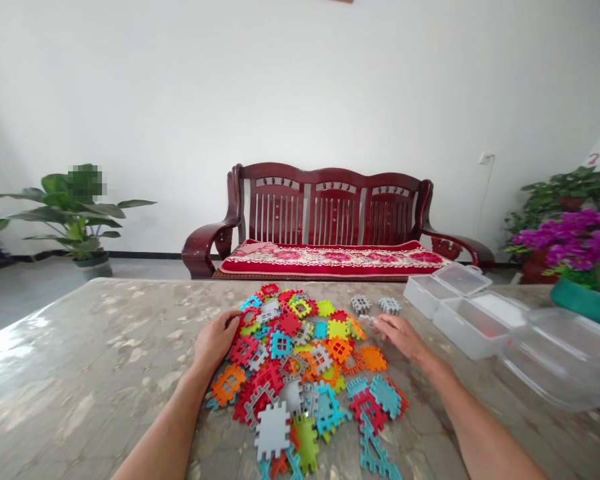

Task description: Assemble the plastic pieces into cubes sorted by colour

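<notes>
Heap of interlocking plastic tiles [305, 373] at table [105, 347] centre, colours mixed. 2 grey tiles [375, 305] lie apart, far right of heap, likely culled by colour. 3 clear lidless tubs [473, 313] in row right of heap, within right arm's reach.

Left hand [215, 340] palm down on heap's left edge, fingers loosely curled, gripping nothing; probably steadies heap.

Right hand [399, 333] flat at heap's far right, fingertips touching small grey piece [367, 320]; pinched or not, cannot tell.

Both forearms angle inward from near edge.
</notes>
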A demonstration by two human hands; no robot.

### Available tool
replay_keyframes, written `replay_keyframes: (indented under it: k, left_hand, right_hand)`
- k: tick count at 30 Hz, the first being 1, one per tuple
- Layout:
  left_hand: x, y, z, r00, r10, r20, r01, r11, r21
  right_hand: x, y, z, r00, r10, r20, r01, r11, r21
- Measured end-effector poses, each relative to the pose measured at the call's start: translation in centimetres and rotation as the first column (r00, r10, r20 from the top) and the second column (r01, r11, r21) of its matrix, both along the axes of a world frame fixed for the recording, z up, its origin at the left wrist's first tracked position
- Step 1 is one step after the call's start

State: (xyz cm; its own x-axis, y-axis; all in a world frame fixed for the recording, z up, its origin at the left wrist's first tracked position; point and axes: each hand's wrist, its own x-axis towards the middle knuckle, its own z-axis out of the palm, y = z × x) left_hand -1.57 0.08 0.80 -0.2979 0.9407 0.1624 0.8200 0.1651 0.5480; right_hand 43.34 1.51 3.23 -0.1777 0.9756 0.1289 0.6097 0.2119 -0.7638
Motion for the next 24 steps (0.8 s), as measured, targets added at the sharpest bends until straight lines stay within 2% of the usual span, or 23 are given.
replay_keyframes:
  k: [5, 7, 11, 14, 16, 21, 24]
  left_hand:
    - [-0.3, 0.2, -0.3, 1.000, -0.010, -0.012, 0.010, 1.000, 0.002]
    - [-0.3, 0.2, -0.4, 1.000, -0.014, -0.014, 0.014, 1.000, -0.007]
    - [-0.3, 0.2, -0.3, 1.000, 0.000, -0.023, -0.001, 1.000, -0.022]
    - [-0.3, 0.2, -0.1, 1.000, 0.012, -0.027, -0.013, 1.000, -0.027]
    - [-0.2, 0.2, -0.1, 1.000, 0.012, -0.026, -0.013, 0.999, -0.034]
    - [-0.3, 0.3, -0.2, 1.000, 0.005, -0.024, -0.006, 0.999, -0.032]
    - [-0.4, 0.3, -0.3, 1.000, 0.001, -0.022, -0.001, 1.000, -0.024]
  right_hand:
    - [1.4, 1.1, -0.7, 0.998, -0.064, 0.002, 0.064, 0.997, -0.039]
    - [2.3, 1.5, -1.0, 0.987, -0.133, 0.095, 0.136, 0.990, -0.029]
    - [3.7, 1.5, -1.4, 0.898, -0.292, 0.328, 0.266, 0.956, 0.122]
    - [3.5, 1.0, -1.4, 0.847, -0.365, 0.386, 0.330, 0.931, 0.155]
    - [2.8, 0.6, -1.4, 0.834, -0.362, 0.415, 0.322, 0.932, 0.166]
    - [0.9, 0.0, -1.1, 0.803, -0.273, 0.530, 0.201, 0.961, 0.191]
    - [0.7, -0.1, -0.9, 0.778, -0.232, 0.584, 0.148, 0.971, 0.188]
